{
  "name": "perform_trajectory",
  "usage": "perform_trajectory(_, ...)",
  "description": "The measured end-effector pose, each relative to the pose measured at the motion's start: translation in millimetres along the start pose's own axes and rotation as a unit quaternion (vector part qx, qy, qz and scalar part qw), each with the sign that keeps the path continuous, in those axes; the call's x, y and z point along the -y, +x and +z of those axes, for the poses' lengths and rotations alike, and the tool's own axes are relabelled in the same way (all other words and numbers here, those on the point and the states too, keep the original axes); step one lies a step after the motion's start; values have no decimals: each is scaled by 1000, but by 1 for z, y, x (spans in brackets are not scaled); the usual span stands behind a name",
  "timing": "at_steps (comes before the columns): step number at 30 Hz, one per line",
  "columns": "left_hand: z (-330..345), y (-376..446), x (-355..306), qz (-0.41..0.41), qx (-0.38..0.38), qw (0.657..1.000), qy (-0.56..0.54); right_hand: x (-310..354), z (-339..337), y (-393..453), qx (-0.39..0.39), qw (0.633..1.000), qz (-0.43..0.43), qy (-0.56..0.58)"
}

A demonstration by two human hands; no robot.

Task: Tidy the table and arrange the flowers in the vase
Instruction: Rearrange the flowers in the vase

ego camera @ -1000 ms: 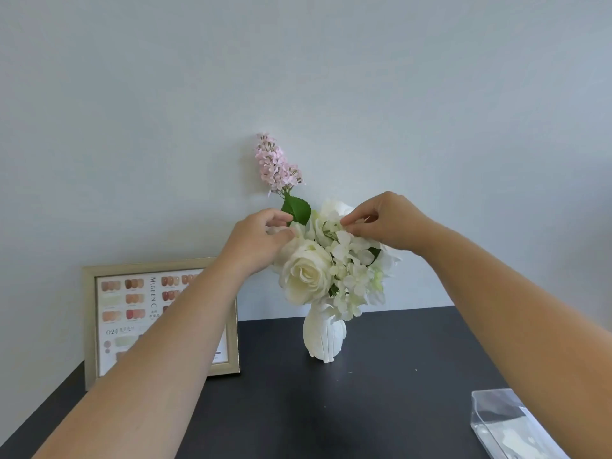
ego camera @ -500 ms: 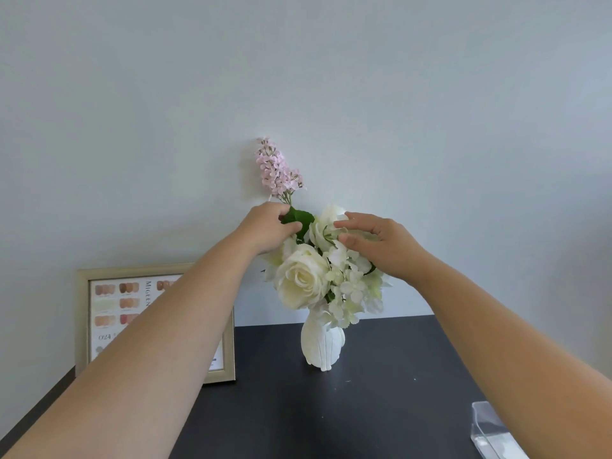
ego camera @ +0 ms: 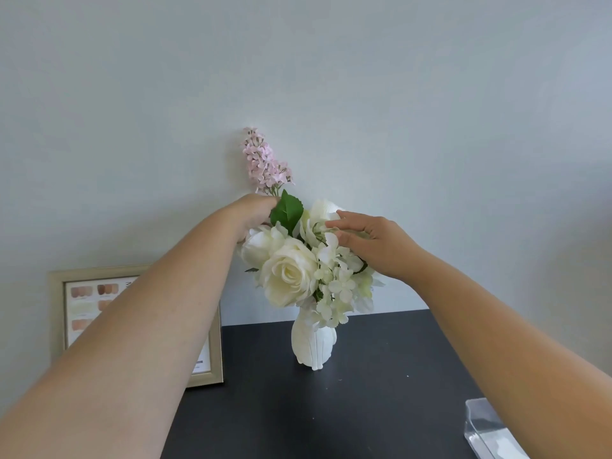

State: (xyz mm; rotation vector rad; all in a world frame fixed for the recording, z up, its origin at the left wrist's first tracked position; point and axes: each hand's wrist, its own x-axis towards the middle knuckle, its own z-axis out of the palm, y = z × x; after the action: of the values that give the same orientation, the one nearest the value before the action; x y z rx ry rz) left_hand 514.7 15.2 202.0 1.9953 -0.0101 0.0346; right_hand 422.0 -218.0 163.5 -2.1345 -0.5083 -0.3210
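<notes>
A white ribbed vase (ego camera: 314, 346) stands on the black table (ego camera: 364, 392) near the wall. It holds a bunch of white flowers (ego camera: 291, 276) with a big rose in front, and a tall pink flower sprig (ego camera: 263, 160) with a green leaf (ego camera: 288, 210). My left hand (ego camera: 253, 212) is closed around the pink sprig's stem just below the blossoms. My right hand (ego camera: 367, 241) rests on the white blooms at the right of the bunch, fingers spread and touching petals.
A gold picture frame (ego camera: 212, 359) with colour swatches leans against the wall at the left, partly behind my left forearm. A clear plastic box (ego camera: 486, 432) sits at the table's right front. The pale wall is right behind the vase.
My left hand has moved up from the white blooms to the pink sprig's stem. My right hand has opened its pinch and now lies spread on the flowers. The camera has tilted up slightly.
</notes>
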Motion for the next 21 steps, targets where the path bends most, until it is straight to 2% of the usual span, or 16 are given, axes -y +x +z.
perform_trajectory(4, 5, 6, -4, 102, -14, 994, -39, -2, 2, 1, -7, 1000, -3, 14)
perform_trajectory(9, 7, 5, -13, 193, -8, 980, 43, -7, 8, 0, -22, 999, -6, 26)
perform_trajectory(12, 13, 3, -16, 199, 4, 970, 141, -8, 11, -1, -32, 999, -6, 42)
perform_trajectory(16, 24, 0, -10, 197, -12, 956, 216, -9, 13, -2, -36, 997, -10, 64)
perform_trajectory(21, 23, -2, -11, 178, 8, 950, 256, -10, 12, -3, -34, 998, -3, 56)
